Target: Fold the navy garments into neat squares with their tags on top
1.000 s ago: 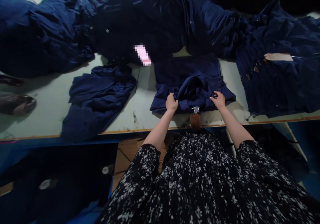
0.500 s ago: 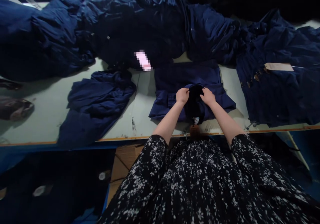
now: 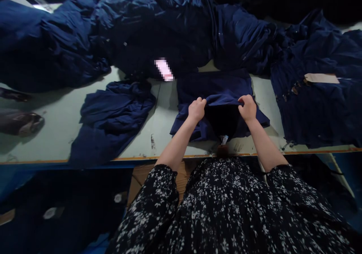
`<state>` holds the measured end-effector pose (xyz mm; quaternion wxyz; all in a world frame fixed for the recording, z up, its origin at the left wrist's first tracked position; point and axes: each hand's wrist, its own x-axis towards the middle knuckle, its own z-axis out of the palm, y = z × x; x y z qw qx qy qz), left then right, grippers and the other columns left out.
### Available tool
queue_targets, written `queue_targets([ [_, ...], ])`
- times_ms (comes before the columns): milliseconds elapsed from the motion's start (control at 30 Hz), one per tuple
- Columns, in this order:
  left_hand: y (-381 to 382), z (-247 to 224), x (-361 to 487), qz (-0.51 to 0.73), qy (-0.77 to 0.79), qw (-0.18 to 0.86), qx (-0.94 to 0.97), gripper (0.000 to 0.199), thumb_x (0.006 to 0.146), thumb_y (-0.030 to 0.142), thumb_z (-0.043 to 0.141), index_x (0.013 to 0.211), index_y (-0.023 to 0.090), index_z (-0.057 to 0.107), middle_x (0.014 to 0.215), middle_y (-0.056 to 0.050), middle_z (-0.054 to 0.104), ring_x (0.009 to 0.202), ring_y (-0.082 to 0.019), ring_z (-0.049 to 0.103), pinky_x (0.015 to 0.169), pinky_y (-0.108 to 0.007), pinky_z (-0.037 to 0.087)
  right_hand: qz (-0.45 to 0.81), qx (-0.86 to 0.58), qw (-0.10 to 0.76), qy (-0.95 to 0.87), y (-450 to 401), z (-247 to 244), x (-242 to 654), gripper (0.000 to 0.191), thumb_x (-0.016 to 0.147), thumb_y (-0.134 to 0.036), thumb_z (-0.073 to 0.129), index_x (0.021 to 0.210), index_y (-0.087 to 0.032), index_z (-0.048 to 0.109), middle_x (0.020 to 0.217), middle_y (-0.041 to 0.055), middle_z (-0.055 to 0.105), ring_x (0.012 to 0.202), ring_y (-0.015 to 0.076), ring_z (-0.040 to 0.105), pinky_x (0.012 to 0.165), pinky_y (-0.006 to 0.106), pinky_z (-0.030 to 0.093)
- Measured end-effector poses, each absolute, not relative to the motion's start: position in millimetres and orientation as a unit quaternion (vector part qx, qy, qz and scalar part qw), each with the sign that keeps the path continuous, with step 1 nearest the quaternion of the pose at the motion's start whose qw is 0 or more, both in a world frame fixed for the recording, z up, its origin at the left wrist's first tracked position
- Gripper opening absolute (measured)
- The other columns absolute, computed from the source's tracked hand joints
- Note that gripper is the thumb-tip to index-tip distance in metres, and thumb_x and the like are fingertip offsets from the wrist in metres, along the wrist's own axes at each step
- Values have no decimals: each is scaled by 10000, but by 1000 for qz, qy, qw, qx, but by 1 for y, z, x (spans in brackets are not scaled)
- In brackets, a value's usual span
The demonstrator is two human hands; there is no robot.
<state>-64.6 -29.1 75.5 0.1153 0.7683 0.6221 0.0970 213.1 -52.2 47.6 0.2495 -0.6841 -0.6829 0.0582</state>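
A folded navy garment (image 3: 215, 83) lies in front of me, its kind not certain. My left hand (image 3: 197, 109) is closed on the left part of a raised edge of its cloth. Farther right, my right hand (image 3: 248, 108) pinches the same edge, thumb against fingers. Stretched between both hands, the edge opens onto a black inside (image 3: 222, 120). A small whitish label (image 3: 224, 139) shows at the bottom of this opening, with a brown tag (image 3: 222, 151) just below it at the table edge.
Heaped navy clothes (image 3: 158, 23) run along the back of the pale table (image 3: 164, 99). Another navy garment (image 3: 113, 114) lies left, hanging over the front edge. Navy pieces with a paper tag (image 3: 321, 78) lie right. A cardboard box (image 3: 138, 180) stands below. Someone's dark sleeve (image 3: 19, 122) seems to show far left.
Both my hands have moved apart, the left one leftward and the right one rightward. The garment's edge between them is now pulled wide and straight.
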Motion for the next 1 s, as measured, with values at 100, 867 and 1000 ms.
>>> queue_targets([
  [100,-27,63,-67,141,622,157,754,327,860,-12,503,1008,216,686,1056,-92,670,987,-242,654,868,-348,510,91,-686,221,-688,-54,45,210,238,751,-103,553,920,-236,655,951,70,671,888,245,609,759,328,483],
  [867,10,-6,-97,198,631,347,665,151,864,306,683,871,165,737,853,-72,734,809,-201,666,774,-296,510,202,-623,190,-731,-13,6,213,258,959,-288,578,1022,-204,814,1102,110,794,1044,259,723,964,370,543],
  [1000,13,-17,-77,163,596,432,656,242,615,269,860,758,178,688,702,-4,658,690,-173,614,680,-274,492,296,-609,135,-724,3,-11,193,185,801,-263,733,954,-203,817,964,90,802,912,243,739,890,346,576],
])
